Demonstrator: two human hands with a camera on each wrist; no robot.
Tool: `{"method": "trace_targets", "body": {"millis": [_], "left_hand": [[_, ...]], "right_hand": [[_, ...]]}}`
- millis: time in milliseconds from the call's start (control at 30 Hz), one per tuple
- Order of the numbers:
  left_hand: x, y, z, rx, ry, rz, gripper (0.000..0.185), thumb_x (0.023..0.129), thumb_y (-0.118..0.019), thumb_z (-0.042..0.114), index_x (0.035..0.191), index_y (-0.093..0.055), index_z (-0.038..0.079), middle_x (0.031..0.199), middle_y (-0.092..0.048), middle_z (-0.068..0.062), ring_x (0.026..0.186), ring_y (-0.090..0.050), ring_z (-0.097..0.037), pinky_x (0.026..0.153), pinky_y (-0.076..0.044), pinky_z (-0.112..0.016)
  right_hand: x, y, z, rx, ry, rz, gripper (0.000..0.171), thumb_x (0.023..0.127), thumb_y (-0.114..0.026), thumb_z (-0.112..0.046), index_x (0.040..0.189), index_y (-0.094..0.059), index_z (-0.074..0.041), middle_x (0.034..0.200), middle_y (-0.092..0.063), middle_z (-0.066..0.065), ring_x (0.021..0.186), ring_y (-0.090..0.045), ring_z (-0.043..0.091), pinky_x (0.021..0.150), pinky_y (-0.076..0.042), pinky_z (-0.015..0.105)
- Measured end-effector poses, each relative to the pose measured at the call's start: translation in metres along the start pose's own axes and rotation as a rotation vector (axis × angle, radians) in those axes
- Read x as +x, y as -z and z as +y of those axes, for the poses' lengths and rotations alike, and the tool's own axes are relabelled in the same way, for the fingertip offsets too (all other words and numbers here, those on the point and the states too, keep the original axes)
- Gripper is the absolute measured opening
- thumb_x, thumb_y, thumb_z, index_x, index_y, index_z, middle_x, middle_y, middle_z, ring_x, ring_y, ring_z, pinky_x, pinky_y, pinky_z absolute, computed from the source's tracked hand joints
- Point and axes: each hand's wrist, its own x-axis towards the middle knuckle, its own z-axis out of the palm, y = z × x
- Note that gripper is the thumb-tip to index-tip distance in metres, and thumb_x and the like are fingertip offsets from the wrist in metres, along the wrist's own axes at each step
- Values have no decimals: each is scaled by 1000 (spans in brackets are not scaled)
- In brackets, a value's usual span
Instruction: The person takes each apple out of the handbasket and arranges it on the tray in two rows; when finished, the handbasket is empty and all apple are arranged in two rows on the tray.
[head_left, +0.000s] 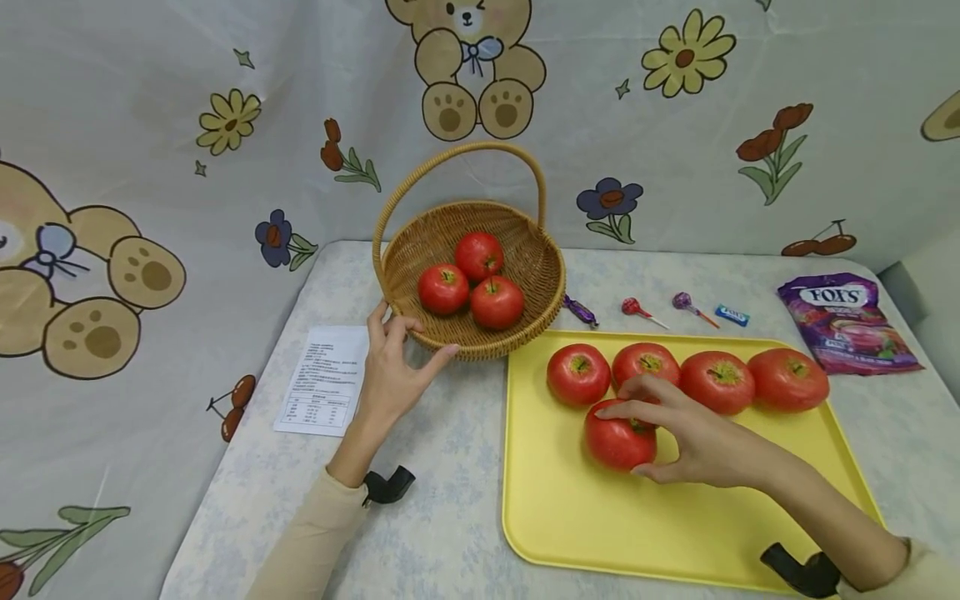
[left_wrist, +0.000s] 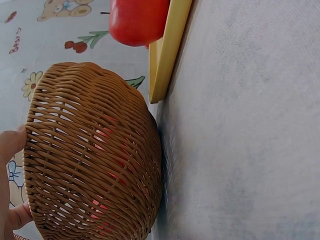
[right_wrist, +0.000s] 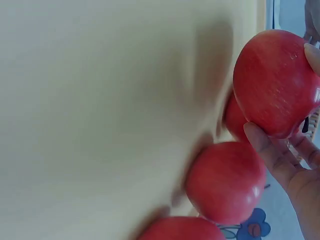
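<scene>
My right hand (head_left: 697,437) grips a red apple (head_left: 619,437) between thumb and fingers, over the yellow tray (head_left: 570,521). In the right wrist view that apple (right_wrist: 275,82) is raised off the tray floor. Behind it on the tray stand several more red apples (head_left: 717,382) in a row. My left hand (head_left: 395,371) holds the near left rim of a brown wicker basket (head_left: 517,233), thumb and fingers at its edge. Three apples (head_left: 480,256) lie inside the basket. The left wrist view shows the woven side of the basket (left_wrist: 90,155), with red showing through the gaps.
Behind the tray lie a purple wrapped candy (head_left: 581,311), a red lollipop (head_left: 633,307), a purple lollipop (head_left: 684,302) and a small blue candy (head_left: 732,315). A purple candy bag (head_left: 847,325) is at the right. A printed paper sheet (head_left: 318,383) lies left of the basket.
</scene>
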Motion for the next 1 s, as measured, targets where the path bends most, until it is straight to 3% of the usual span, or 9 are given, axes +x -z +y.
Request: {"method": "trace_targets", "body": {"millis": [233, 433, 800, 1000], "left_hand": [[1, 1, 0, -1, -5, 9, 49, 79, -80, 45, 103, -52, 12, 156, -19, -24, 128, -49, -35, 93, -49, -54], [0, 1, 0, 1, 0, 7, 48, 80, -80, 44, 103, -52, 12, 156, -19, -23, 128, -49, -35, 94, -48, -55], [0, 0, 1, 8, 4, 2, 49, 79, -80, 45, 103, -52, 12, 156, -18, -24, 129, -48, -36, 94, -48, -55], [0, 0, 1, 5, 5, 6, 49, 80, -80, 45, 104, -52, 12, 156, -18, -23, 129, -48, -36, 93, -48, -55]], "right_hand": [[6, -15, -3, 15, 90, -20, 72, 69, -89, -23, 132, -57, -33, 126, -46, -6, 109, -44, 7, 82, -53, 28], [12, -19, -6, 5, 79, -42, 74, 69, -89, -26, 133, -55, -37, 125, -45, -8, 112, -42, 7, 84, -53, 30], [17, -29, -7, -57, 144, 29, 73, 64, -92, -33, 129, -58, -33, 121, -48, -5, 108, -43, 9, 81, -53, 32], [20, -32, -12, -72, 151, 22, 73, 64, -92, -32, 128, -58, -35, 120, -46, -6, 109, -41, 11, 81, -52, 31]]}}
